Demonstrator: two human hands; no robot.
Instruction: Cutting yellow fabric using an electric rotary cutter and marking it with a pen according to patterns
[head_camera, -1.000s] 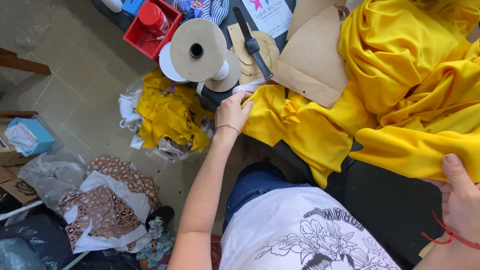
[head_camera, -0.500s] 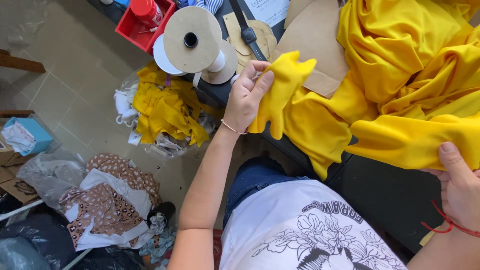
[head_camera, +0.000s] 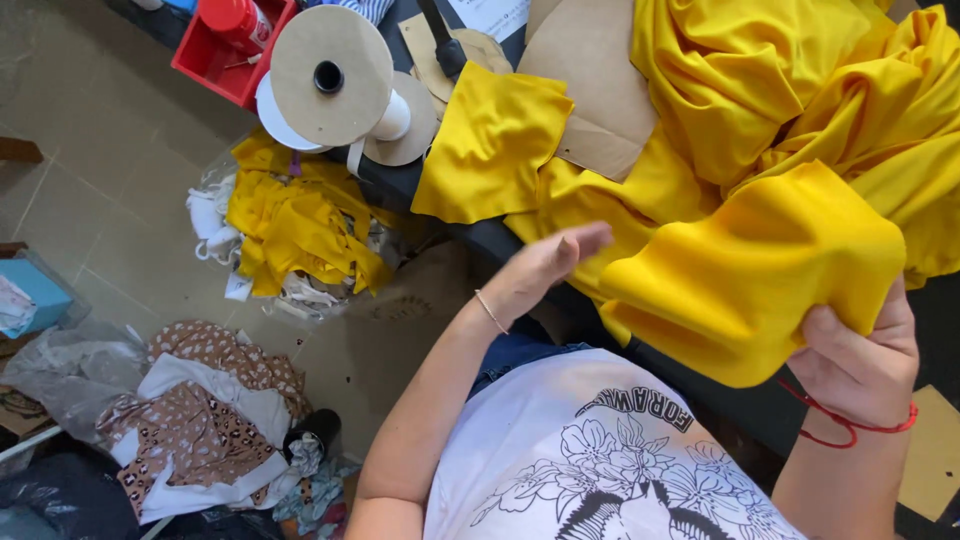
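Cluttered dark worktop (head_camera: 470, 235): yellow fabric bundle (head_camera: 760, 270) is clamped in right hand (head_camera: 855, 360) at the near edge, left hand (head_camera: 545, 265) open, holding nothing, so the overhanging yellow cut piece (head_camera: 490, 145) could be knocked onto the floor scraps (head_camera: 290, 230).

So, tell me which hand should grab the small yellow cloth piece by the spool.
Left. The left hand is open and empty, close below the yellow cloth piece; the right hand is farther off, clenched on a bundle of yellow fabric.
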